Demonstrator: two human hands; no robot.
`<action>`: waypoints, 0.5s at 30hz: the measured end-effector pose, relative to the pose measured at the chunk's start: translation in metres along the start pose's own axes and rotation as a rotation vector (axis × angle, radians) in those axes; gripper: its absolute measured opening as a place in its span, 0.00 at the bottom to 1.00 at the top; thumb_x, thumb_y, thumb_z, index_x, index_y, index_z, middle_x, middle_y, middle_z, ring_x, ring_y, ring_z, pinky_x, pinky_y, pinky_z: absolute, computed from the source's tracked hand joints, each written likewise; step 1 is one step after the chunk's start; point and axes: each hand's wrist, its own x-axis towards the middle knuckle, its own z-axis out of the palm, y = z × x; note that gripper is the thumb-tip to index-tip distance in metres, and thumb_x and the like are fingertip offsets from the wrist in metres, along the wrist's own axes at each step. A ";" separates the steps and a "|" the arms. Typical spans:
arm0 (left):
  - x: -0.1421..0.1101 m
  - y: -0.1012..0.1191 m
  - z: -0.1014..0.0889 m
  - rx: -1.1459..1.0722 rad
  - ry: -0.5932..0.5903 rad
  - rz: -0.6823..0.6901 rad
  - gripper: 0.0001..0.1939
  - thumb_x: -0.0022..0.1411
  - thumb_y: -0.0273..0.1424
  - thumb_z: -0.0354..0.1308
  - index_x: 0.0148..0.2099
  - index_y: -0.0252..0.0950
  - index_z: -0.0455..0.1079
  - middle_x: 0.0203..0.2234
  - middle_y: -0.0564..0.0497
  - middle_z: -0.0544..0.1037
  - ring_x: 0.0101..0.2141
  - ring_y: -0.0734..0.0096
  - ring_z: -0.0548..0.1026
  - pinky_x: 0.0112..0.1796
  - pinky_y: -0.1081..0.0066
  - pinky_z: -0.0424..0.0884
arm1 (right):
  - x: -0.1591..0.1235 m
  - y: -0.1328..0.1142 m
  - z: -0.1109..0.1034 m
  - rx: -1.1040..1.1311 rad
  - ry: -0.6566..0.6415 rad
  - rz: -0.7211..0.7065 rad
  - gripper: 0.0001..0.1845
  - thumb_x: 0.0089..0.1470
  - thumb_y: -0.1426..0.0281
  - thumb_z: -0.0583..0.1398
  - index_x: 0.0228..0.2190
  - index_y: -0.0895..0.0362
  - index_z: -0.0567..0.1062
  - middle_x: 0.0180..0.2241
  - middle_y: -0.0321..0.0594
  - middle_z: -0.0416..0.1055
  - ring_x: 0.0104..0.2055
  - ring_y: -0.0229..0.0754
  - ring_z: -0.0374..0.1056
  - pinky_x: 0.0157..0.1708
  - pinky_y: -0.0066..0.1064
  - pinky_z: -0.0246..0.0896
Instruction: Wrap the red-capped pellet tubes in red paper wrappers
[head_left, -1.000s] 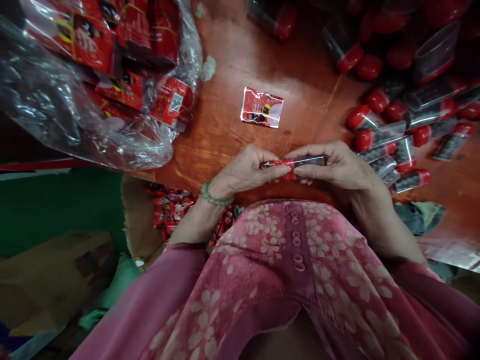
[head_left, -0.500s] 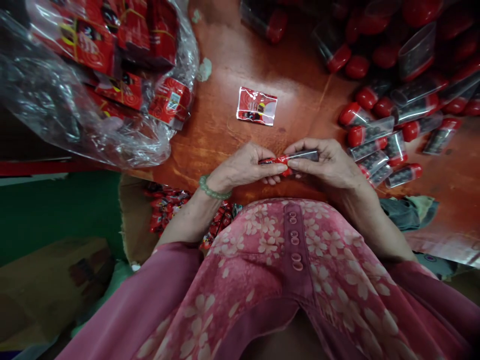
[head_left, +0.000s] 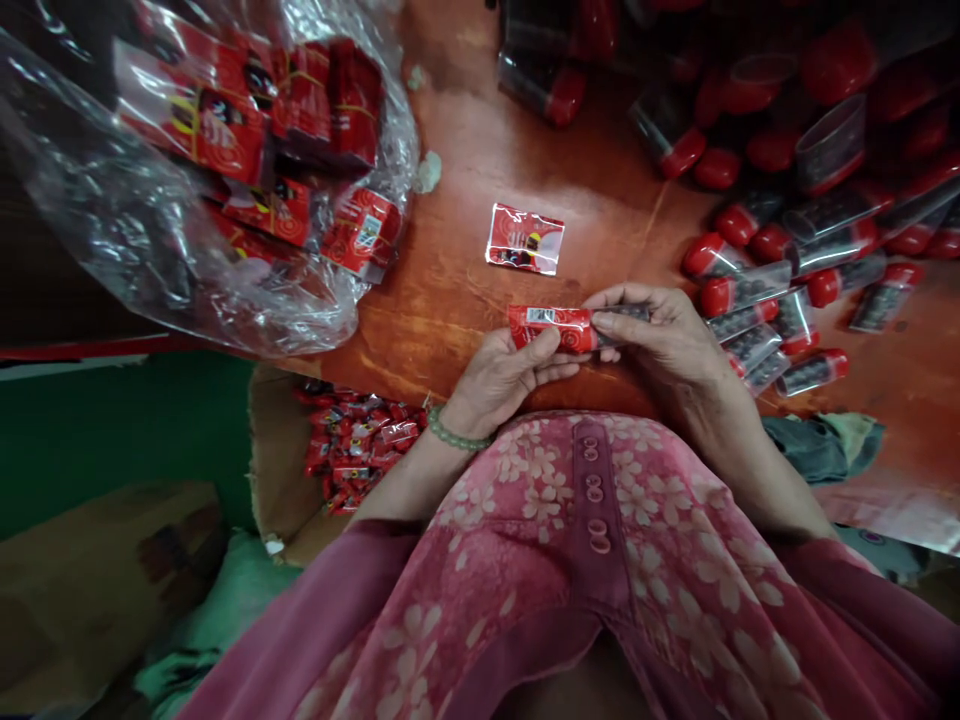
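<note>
Red-sleeved tube (head_left: 551, 329) bridges the hands, close together: left hand (head_left: 499, 380) pinches the sleeve, right hand (head_left: 660, 340) clamps the dark end, steadying it.

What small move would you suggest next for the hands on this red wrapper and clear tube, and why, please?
Probably the right hand should ease the clear tube further into the red wrapper, which the left hand pinches, because part of the tube shows outside the wrapper's end.

Dim, warm light — soft glare on the plastic bag (head_left: 90, 170) and varnished table (head_left: 465, 130), edges bowed by distortion.
</note>
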 end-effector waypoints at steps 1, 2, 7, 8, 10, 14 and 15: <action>0.001 -0.001 0.002 -0.032 0.030 0.019 0.25 0.43 0.43 0.79 0.39 0.34 0.78 0.33 0.48 0.85 0.34 0.68 0.84 0.39 0.73 0.81 | 0.001 0.000 0.001 -0.002 -0.005 0.001 0.19 0.42 0.61 0.76 0.33 0.59 0.82 0.24 0.34 0.78 0.21 0.30 0.71 0.24 0.21 0.69; 0.001 -0.002 0.003 -0.056 0.057 0.034 0.25 0.42 0.42 0.79 0.39 0.34 0.78 0.33 0.50 0.85 0.33 0.70 0.84 0.39 0.73 0.81 | 0.003 0.000 0.001 0.000 -0.005 0.000 0.19 0.41 0.61 0.77 0.33 0.59 0.82 0.24 0.34 0.78 0.21 0.30 0.70 0.24 0.21 0.69; 0.000 -0.003 0.007 -0.034 0.121 0.042 0.23 0.41 0.38 0.80 0.37 0.33 0.78 0.30 0.50 0.85 0.31 0.72 0.84 0.37 0.76 0.80 | 0.005 0.003 0.003 0.018 0.046 -0.019 0.20 0.40 0.60 0.77 0.32 0.58 0.81 0.23 0.33 0.78 0.20 0.30 0.69 0.21 0.20 0.66; 0.000 -0.004 0.008 -0.016 0.130 0.046 0.22 0.43 0.39 0.79 0.37 0.32 0.78 0.30 0.50 0.85 0.31 0.72 0.84 0.36 0.77 0.79 | 0.004 0.003 0.005 0.009 0.062 -0.026 0.19 0.41 0.60 0.76 0.32 0.58 0.81 0.22 0.33 0.77 0.20 0.30 0.69 0.21 0.20 0.66; 0.002 -0.006 0.009 0.028 0.143 0.051 0.22 0.46 0.40 0.77 0.39 0.32 0.79 0.31 0.49 0.85 0.31 0.71 0.84 0.36 0.77 0.79 | 0.002 0.004 0.007 -0.006 0.093 -0.041 0.17 0.43 0.61 0.76 0.32 0.58 0.81 0.22 0.32 0.77 0.21 0.30 0.69 0.22 0.20 0.66; 0.005 -0.006 0.012 0.082 0.152 0.043 0.21 0.48 0.41 0.76 0.39 0.32 0.79 0.33 0.47 0.86 0.32 0.69 0.84 0.35 0.76 0.78 | -0.001 0.004 0.011 -0.010 0.090 -0.041 0.15 0.45 0.62 0.74 0.32 0.56 0.80 0.22 0.32 0.76 0.21 0.31 0.69 0.23 0.22 0.66; 0.005 -0.005 0.012 0.078 0.153 0.043 0.21 0.48 0.41 0.76 0.39 0.32 0.78 0.33 0.46 0.86 0.32 0.69 0.84 0.35 0.76 0.78 | 0.000 0.005 0.011 -0.009 0.078 -0.037 0.15 0.45 0.62 0.74 0.32 0.56 0.80 0.22 0.32 0.76 0.21 0.31 0.69 0.23 0.23 0.66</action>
